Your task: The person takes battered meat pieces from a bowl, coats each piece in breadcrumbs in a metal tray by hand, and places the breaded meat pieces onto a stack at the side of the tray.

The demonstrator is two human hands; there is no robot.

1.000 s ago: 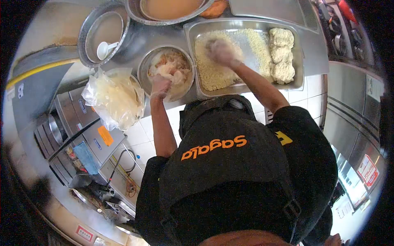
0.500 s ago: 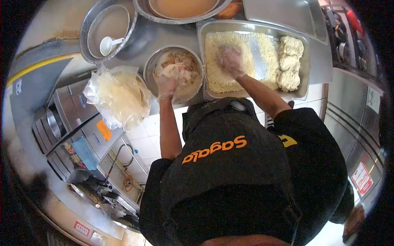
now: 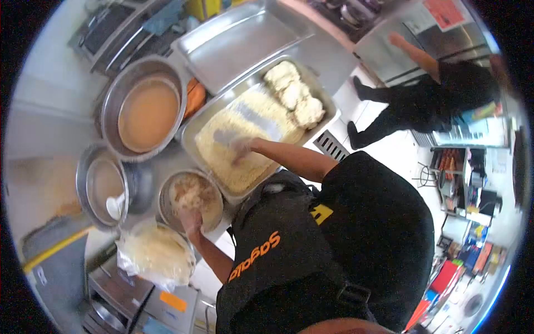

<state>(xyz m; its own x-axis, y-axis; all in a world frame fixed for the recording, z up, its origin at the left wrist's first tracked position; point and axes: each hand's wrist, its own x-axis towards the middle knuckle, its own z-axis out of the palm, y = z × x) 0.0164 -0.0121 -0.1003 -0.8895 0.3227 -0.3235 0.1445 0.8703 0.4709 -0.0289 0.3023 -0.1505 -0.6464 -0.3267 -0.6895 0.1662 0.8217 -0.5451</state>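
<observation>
Over at the table (image 3: 328, 64), the left hand (image 3: 192, 219) dips in the food bowl (image 3: 217, 195), the right hand (image 3: 242, 149) in tray (image 3: 335, 111) crumbs (image 3: 245, 179); I can't tell the fingers' grip. Keeping hands separate should limit clumping.

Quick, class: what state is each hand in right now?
Left hand: at the bowl; grip cannot be told.
Right hand: blurred, at the crumbs; open or closed cannot be told.

On the counter (image 3: 328, 58), pieces (image 3: 295, 94) line the right end of the crumb tray (image 3: 260, 119). Left of it sits the bowl (image 3: 214, 216), then the small basin (image 3: 84, 186), scoop (image 3: 115, 206) inside. Behind the bowl stands the large basin (image 3: 112, 114); behind the crumb tray, another tray (image 3: 239, 47). The bag (image 3: 156, 253) seems just beside the bowl.
</observation>
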